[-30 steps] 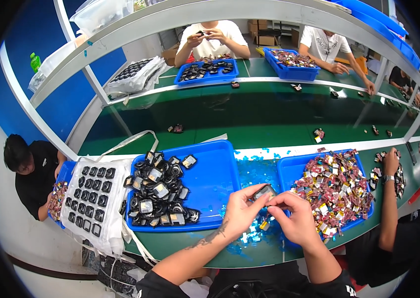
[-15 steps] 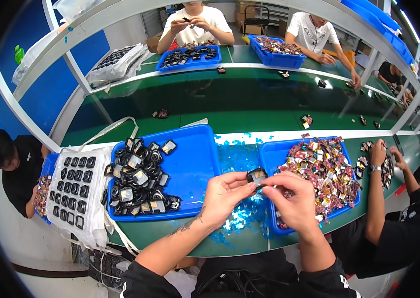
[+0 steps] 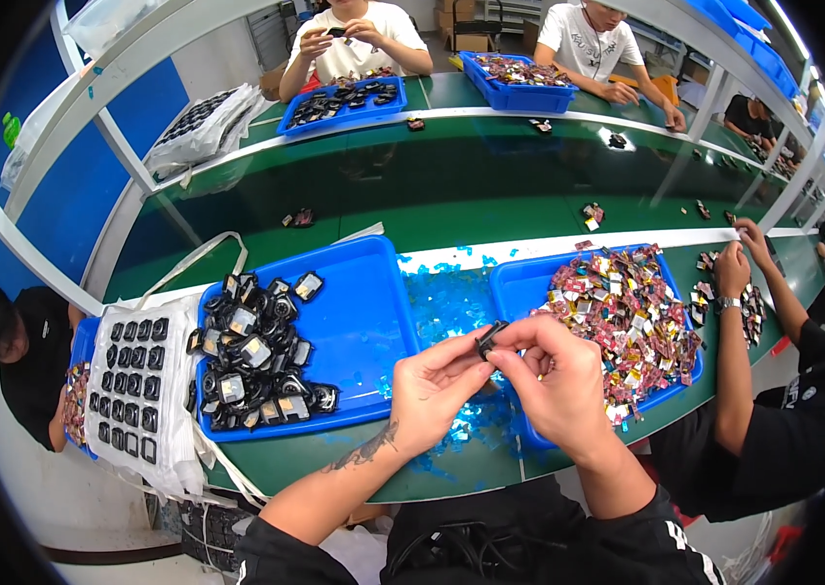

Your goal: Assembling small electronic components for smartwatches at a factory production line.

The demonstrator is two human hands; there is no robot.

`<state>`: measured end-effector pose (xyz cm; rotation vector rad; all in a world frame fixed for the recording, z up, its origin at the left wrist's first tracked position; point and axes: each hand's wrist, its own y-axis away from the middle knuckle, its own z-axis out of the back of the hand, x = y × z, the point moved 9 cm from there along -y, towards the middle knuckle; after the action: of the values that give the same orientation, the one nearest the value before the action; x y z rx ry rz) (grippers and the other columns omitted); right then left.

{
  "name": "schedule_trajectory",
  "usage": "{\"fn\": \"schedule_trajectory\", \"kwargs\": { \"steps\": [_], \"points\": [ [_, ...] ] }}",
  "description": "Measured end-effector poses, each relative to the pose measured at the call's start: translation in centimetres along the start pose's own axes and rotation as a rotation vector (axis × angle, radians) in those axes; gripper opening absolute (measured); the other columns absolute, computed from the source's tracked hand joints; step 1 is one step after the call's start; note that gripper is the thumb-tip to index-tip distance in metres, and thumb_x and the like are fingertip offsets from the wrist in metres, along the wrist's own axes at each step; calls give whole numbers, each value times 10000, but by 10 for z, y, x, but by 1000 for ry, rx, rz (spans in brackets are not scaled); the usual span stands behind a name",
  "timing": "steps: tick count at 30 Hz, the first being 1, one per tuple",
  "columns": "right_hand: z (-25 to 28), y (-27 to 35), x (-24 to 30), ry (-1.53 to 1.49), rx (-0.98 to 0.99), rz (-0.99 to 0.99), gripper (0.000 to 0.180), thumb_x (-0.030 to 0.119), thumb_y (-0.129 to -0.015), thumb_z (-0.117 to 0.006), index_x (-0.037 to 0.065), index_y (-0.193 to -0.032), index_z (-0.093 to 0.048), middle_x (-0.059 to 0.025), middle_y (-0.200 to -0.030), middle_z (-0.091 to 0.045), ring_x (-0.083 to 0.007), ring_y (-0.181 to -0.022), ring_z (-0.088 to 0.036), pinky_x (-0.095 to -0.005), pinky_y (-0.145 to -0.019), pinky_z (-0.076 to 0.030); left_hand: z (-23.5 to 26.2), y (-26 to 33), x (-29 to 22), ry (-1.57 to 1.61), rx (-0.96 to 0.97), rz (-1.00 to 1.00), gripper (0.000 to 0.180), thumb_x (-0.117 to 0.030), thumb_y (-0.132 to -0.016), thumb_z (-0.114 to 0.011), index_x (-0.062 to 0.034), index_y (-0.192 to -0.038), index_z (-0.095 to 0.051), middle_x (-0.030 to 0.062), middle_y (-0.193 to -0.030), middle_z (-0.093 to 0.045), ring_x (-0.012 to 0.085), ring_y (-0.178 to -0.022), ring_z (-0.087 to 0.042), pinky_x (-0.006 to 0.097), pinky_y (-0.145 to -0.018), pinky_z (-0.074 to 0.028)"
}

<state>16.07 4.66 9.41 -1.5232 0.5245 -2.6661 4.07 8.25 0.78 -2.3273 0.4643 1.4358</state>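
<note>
Between my two hands, above the table's near side, is a small black device housing (image 3: 491, 337), now seen edge-on. Thumb and fingers of my left hand (image 3: 432, 395) pinch its left side. My right hand (image 3: 558, 385) is closed on its other side, with thumb and index finger at the lower edge. Left of my hands, a blue tray (image 3: 364, 312) holds a pile of similar black housings (image 3: 251, 351), some showing a grey square face. Right of them, a second blue tray (image 3: 510, 280) is heaped with small reddish circuit boards (image 3: 617, 327) bearing silver and yellow parts.
Bits of blue film (image 3: 446, 302) lie on the green table (image 3: 334, 453) between the trays. A white sheet (image 3: 173, 390) with rows of black housings stands far left. A white frame bar (image 3: 451, 255) crosses behind the trays. A co-worker's arms (image 3: 736, 341) work close on the right.
The housing has been turned from its flat face to its edge, with both hands still on it. The whole view has shifted slightly.
</note>
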Motion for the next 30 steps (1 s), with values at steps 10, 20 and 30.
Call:
{"fn": "schedule_trajectory", "kwargs": {
  "steps": [10, 20, 30],
  "points": [
    [0, -1, 10, 53, -5, 178, 87, -11, -779, -685, 0, -863, -664, -120, -751, -658, -236, -582, -605, -329, -529, -470, -2, -1, -7, -12, 40, -79, 399, 105, -878, -594, 74, -1273, -542, 150, -1240, -568, 217, -1133, -583, 321, -962, -509],
    [8, -3, 6, 128, 25, 209, 220, 60, -722, -758, 36, -705, -540, -70, -606, -568, -247, -571, -576, -356, -554, -443, -5, 4, -8, -90, 52, -116, 395, 91, -882, -601, 71, -1272, -545, 175, -1265, -566, 221, -1143, -576, 323, -952, -514],
    [5, 6, -30, -662, 51, -99, 183, 26, -832, -699, 10, -939, -552, -9, -852, -585, -83, -785, -597, -253, -734, -540, 7, -2, -8, 197, -93, -76, 319, 40, -895, -604, 50, -1204, -523, 186, -1118, -647, 218, -1017, -648, 353, -885, -558]
  ]
}}
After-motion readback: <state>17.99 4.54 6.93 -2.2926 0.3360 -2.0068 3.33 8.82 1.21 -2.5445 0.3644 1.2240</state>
